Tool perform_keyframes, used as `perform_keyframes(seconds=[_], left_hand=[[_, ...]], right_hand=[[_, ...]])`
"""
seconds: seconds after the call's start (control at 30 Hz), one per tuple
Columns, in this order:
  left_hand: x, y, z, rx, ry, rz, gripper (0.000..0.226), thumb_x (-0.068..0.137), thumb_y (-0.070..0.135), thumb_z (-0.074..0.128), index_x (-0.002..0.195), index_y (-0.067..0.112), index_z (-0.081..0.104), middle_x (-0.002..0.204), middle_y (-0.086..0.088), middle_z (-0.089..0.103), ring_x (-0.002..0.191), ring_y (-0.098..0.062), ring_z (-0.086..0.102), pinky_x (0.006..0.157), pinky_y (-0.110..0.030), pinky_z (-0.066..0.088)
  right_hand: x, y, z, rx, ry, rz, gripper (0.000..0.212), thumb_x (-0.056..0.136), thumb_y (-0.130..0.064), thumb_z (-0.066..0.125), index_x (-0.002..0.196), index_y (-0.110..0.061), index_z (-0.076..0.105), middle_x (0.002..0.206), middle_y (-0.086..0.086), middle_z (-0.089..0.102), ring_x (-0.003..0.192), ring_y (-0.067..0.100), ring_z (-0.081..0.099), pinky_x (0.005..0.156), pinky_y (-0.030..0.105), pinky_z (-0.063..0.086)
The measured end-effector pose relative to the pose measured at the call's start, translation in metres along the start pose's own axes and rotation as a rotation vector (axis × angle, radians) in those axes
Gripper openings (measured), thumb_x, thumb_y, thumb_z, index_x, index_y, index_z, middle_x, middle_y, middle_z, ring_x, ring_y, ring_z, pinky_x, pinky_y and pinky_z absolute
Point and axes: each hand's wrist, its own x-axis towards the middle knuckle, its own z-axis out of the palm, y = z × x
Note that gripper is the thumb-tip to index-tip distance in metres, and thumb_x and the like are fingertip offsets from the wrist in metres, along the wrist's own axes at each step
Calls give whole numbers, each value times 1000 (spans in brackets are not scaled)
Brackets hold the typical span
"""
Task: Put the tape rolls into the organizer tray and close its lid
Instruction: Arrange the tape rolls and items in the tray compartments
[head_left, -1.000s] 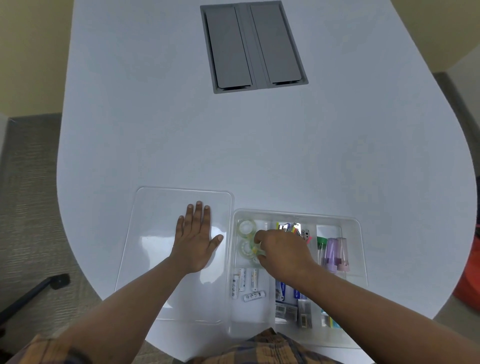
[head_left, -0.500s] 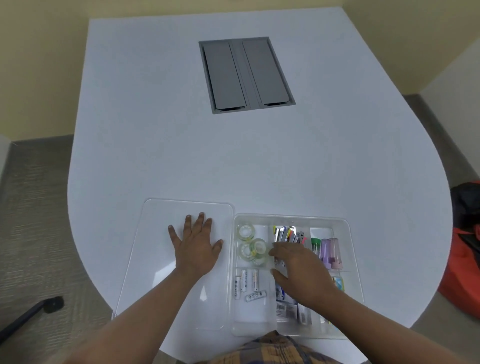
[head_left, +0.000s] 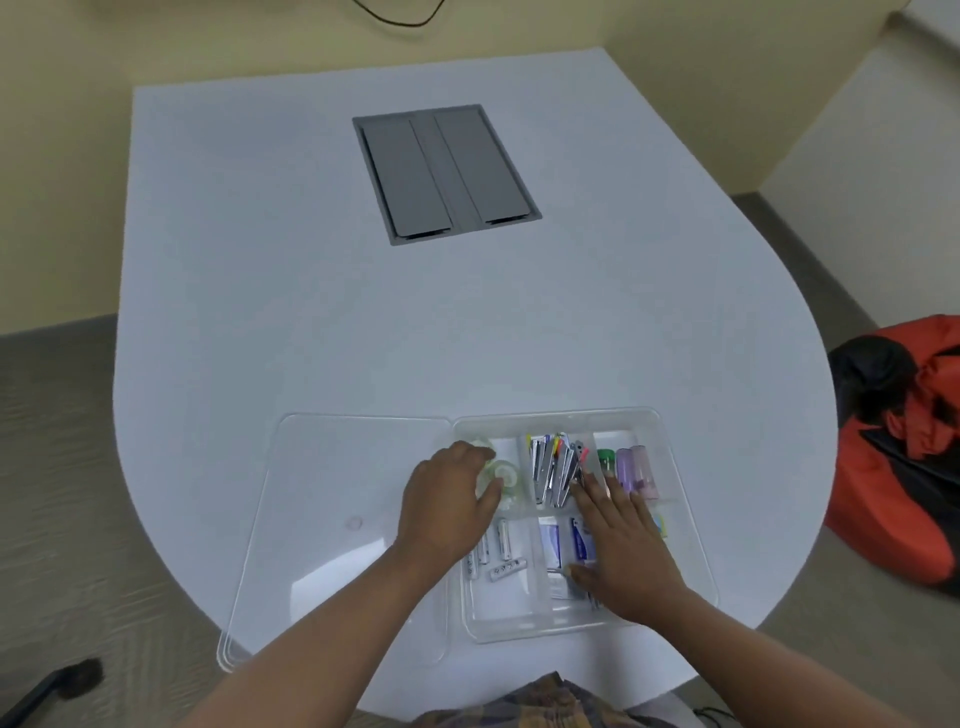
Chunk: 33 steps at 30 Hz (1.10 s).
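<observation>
Left hand (head_left: 447, 506) curls over, half hiding, the tape rolls (head_left: 501, 475) at the organizer tray's (head_left: 670, 447) far-left corner, grip unclear; right hand (head_left: 621, 545) lies flat, empty.

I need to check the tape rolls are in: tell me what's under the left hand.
Under the left hand, tape rolls lie in the organizer tray, partly visible past its fingers. How many are covered cannot be seen.

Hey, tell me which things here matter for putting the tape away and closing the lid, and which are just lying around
For the job:
tape rolls
organizer tray
lid, lying open flat
left hand, over the rolls
right hand, flat on the tray

Lying about:
batteries
staplers
grey cable hatch
red and black bag
</observation>
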Motion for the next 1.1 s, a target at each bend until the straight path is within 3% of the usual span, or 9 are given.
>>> perform_keyframes(seconds=[0.13, 0.23, 0.33, 0.43, 0.57, 0.77, 0.93, 1.03, 1.1], left_hand=[[11, 14, 7, 119, -132, -27, 28, 85, 40, 55, 110, 26, 59, 105, 6, 63, 93, -19, 62, 73, -34, 52], [24, 29, 16, 240, -249, -69, 22, 84, 36, 57, 104, 26, 59, 102, 5, 58, 91, -20, 62, 65, -30, 45], [36, 39, 25, 383, -322, -92, 14, 85, 24, 59, 98, 21, 62, 105, 0, 56, 91, -23, 62, 62, -30, 43], [45, 45, 28, 474, -378, -131, 11, 84, 17, 61, 95, 16, 64, 103, -2, 59, 93, -25, 61, 63, -31, 44], [47, 48, 31, 510, -382, -180, 13, 82, 12, 63, 94, 9, 58, 97, -6, 63, 94, -25, 61, 65, -34, 48], [46, 46, 32, 468, -422, -151, 14, 84, 13, 63, 97, 8, 58, 102, -6, 54, 90, -26, 61, 65, -36, 48], [56, 34, 20, 156, -188, -340, 13, 86, 21, 60, 99, 23, 59, 78, 18, 51, 66, 1, 49, 53, -17, 30], [61, 26, 11, 182, -164, -361, 17, 87, 21, 60, 103, 28, 64, 90, 16, 62, 87, -12, 62, 66, -23, 38], [63, 24, 7, 266, -200, -349, 20, 85, 16, 60, 100, 27, 67, 100, 9, 64, 91, -20, 63, 69, -26, 40]], right_hand=[[0, -3, 5, 15, -15, -22, 110, 76, -62, 57, 150, -27, -16, 158, -4, -25, 146, 24, -22, 116, 43, -13], [0, 4, 5, 26, -44, -58, 114, 75, -62, 58, 147, -29, -23, 157, -4, -28, 145, 25, -25, 115, 44, -15], [4, 11, 3, 41, -64, -90, 115, 74, -60, 58, 143, -32, -30, 155, -6, -33, 143, 23, -29, 114, 44, -17], [7, 14, 4, 65, -73, -113, 114, 75, -57, 59, 146, -32, -26, 154, -7, -33, 141, 21, -31, 114, 43, -19], [7, 17, 7, 90, -74, -139, 109, 75, -54, 58, 148, -33, -20, 154, -8, -31, 139, 17, -33, 111, 41, -23], [6, 21, 11, 121, -75, -124, 106, 74, -52, 58, 150, -34, -13, 156, -9, -28, 140, 16, -32, 110, 40, -26], [9, 23, 10, 110, -70, -117, 105, 74, -53, 57, 150, -34, -12, 155, -10, -28, 142, 18, -29, 109, 39, -28], [9, 21, 10, 101, -73, -113, 104, 74, -55, 56, 150, -34, -13, 156, -9, -27, 144, 19, -26, 109, 39, -28], [9, 20, 10, 107, -72, -113, 105, 75, -55, 57, 150, -34, -13, 156, -10, -27, 144, 19, -27, 108, 39, -28]])
